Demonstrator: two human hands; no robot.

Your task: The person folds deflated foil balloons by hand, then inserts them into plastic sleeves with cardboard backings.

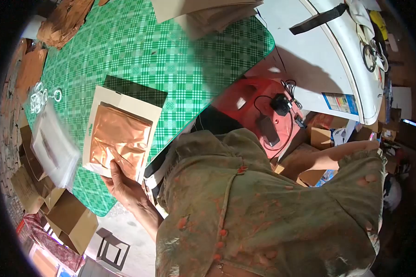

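My left hand [125, 189] is closed on the lower edge of a cream card [156, 113] with a crinkled, shiny copper-coloured foil sheet [120, 134] on it. The thumb presses on the foil from above, and the other fingers are mostly hidden underneath. A dark strip [136, 91] shows past the card's upper edge. Beneath lies a green checked tablecloth [138, 51]. Left of the card is a stack of clear plastic sleeves [55, 147]. My right forearm [314, 161] bends in toward my body at the right, and my shirt hides the hand.
Brown papers [212, 14] lie at the table's far edge. White rings [41, 97] sit at its left. Open cardboard boxes [71, 219] stand lower left. A red stool [249, 94] holds a black adapter with cables [280, 104], beside a white appliance [319, 60].
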